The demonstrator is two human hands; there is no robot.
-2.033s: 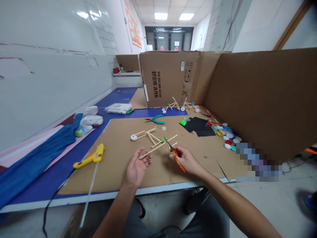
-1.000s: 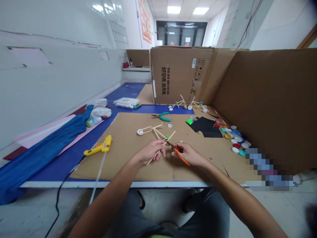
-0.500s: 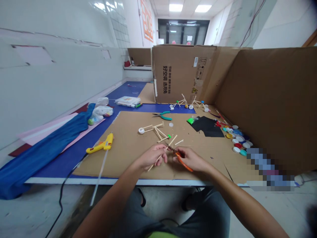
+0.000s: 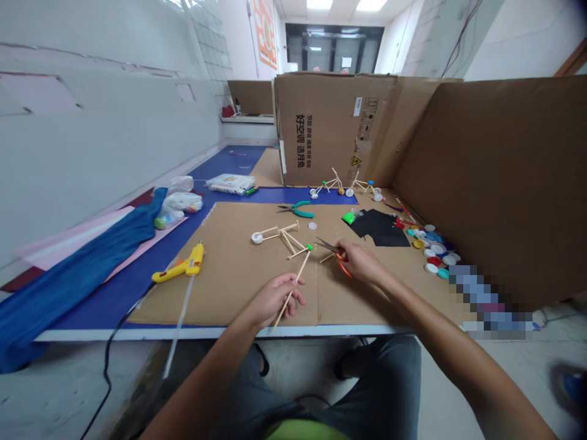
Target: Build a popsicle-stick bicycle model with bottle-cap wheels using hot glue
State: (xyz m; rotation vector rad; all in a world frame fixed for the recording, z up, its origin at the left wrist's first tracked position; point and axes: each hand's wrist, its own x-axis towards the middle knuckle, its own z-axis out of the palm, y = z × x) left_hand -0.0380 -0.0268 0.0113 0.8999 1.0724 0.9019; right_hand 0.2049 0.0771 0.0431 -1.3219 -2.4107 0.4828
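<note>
With bent fingers of the left hand, pinches a thin stick above the cardboard sheet, near the wheeled stick frame; grips orange-handled scissors in the curled right hand. Could jog the frame by swinging the stick carelessly. Has that frame in the way ahead, pliers beyond, glue gun leftward.

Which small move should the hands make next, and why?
Perhaps the right hand should lay the scissors on the cardboard: they are apart from the stick, which the left hand holds alone.
</note>
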